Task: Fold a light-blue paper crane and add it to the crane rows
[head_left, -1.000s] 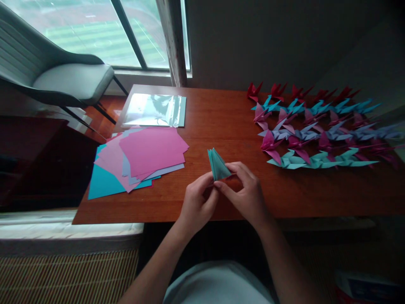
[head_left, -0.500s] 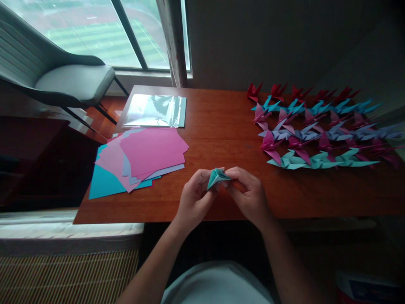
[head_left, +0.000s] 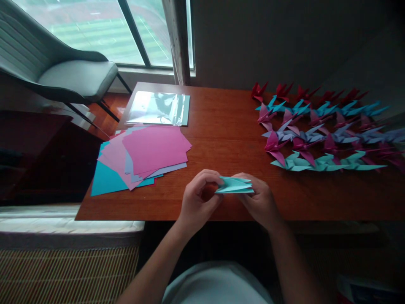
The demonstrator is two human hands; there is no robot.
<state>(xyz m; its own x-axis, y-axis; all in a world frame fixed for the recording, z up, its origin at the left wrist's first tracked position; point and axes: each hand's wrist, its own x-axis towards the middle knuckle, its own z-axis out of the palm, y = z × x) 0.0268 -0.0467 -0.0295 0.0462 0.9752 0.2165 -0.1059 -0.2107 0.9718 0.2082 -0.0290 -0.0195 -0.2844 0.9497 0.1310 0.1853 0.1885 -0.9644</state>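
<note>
A folded piece of mint-green origami paper [head_left: 234, 185] is held up above the front of the table, its layered points facing right. My left hand [head_left: 199, 196] pinches its left end between thumb and fingers. At the right end, my right hand [head_left: 257, 196] grips it from behind and below, with some fingertips hidden by the paper. To the right stand rows of folded paper cranes; the nearest row is of mint-green cranes [head_left: 325, 161], with magenta cranes [head_left: 275, 145] just behind.
Loose coloured paper sheets [head_left: 155, 150] overlap on the left of the wooden table [head_left: 218, 135]. Behind them lies a clear plastic packet of paper [head_left: 158, 108]. Blue cranes [head_left: 325, 109] and red cranes [head_left: 259, 90] line the back right. A chair [head_left: 76, 78] stands by the window.
The folded paper has turned from a point-up, partly opened shape to a flatter, sideways one. Both hands have shifted slightly right, and the view has moved a little.
</note>
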